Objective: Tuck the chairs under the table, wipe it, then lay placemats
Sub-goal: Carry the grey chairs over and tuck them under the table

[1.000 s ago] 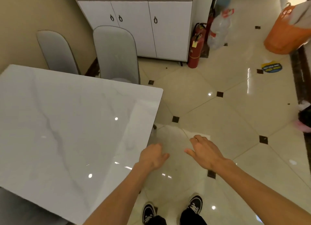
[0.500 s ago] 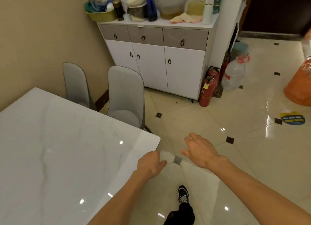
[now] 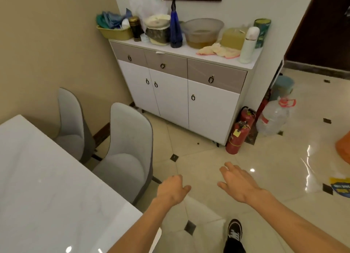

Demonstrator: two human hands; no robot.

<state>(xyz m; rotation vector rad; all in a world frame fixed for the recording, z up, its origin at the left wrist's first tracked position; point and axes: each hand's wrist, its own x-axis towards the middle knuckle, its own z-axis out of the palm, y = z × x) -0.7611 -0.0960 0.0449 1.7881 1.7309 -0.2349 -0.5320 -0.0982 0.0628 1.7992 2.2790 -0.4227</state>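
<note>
**Both hands empty beside the marble counter, two chairs not yet tucked**

The white marble-topped counter (image 3: 47,186) fills the frame from 7 to 9 o'clock, its bare glossy top showing only light reflections. Two grey upholstered chairs stand along its far edge: the nearer grey shell-backed chair (image 3: 128,152) sits at about 9 o'clock from the hands, its seat partly clear of the counter edge; the farther grey chair (image 3: 72,124) stands beside it at 10 o'clock, close to the beige wall.

The left hand (image 3: 173,191) hangs over the cream tiled floor (image 3: 208,158) just off the counter's corner, fingers loosely curled in, gripping nothing. The right hand (image 3: 239,184) floats at 3 o'clock from it, near but apart, palm down, fingers spread and empty.

At 12 o'clock a white cabinet with grey drawers (image 3: 181,93) carries bottles, a bowl and cloths. Two red fire extinguishers (image 3: 239,133) lean at its right corner, next to a large clear plastic water jug (image 3: 272,118).
</note>
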